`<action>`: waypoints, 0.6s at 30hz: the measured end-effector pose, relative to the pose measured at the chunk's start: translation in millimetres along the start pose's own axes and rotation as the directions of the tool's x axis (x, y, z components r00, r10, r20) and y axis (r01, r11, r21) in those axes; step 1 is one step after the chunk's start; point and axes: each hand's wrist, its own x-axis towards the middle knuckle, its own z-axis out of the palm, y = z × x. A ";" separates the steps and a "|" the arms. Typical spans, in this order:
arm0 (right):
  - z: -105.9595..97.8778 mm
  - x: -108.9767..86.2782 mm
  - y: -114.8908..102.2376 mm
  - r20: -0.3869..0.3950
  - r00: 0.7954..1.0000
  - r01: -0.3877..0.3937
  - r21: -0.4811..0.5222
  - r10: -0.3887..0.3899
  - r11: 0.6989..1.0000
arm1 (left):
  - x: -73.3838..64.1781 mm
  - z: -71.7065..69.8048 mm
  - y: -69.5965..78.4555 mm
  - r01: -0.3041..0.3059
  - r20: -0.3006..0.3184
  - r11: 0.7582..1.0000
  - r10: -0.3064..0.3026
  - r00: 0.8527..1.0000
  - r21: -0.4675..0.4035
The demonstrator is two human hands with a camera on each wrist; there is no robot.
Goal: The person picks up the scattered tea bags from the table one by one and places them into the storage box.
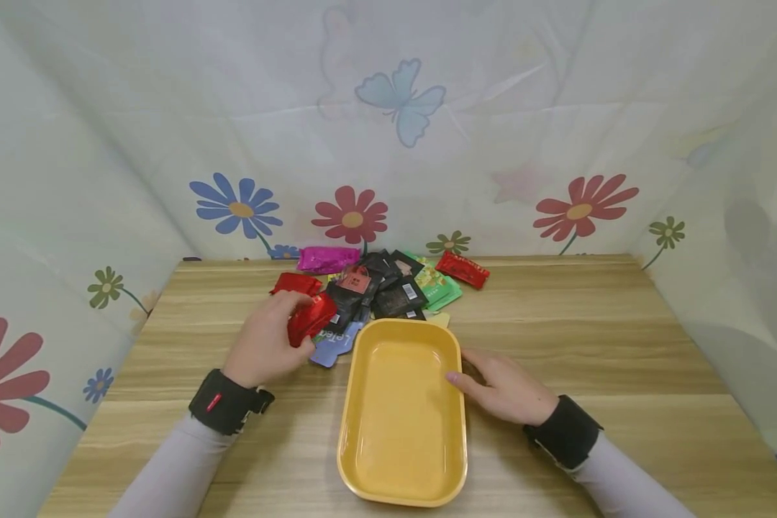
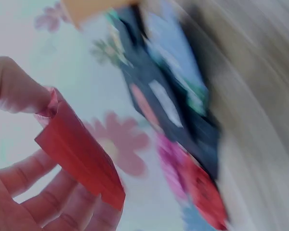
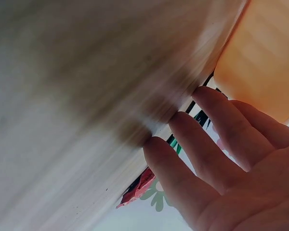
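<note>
On the wood-grain tabletop (image 1: 589,316) | yellow tray (image 1: 403,417) | flower-printed pale walls (image 1: 285,129) around

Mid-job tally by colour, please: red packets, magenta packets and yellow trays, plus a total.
Red packets: 3, one of them in the left hand
Magenta packet: 1
Yellow tray: 1
Total: 5
</note>
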 end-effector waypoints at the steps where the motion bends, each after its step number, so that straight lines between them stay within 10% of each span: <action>1: 0.1 0.2 0.3 -0.003 1.000 0.001 -0.004 -0.001 1.000 | 0.6 -0.1 8.1 -0.034 0.005 0.999 0.035 0.999 -0.015; 8: 0.7 1.0 0.7 -0.020 1.000 0.008 -0.025 -0.009 1.000 | 9.2 3.8 58.3 -0.231 0.082 0.970 0.237 0.968 -0.072; 18: -0.6 2.1 -1.5 -0.016 1.000 -0.011 -0.021 0.010 1.000 | 25.3 13.0 100.0 -0.361 0.244 0.925 0.379 0.893 -0.118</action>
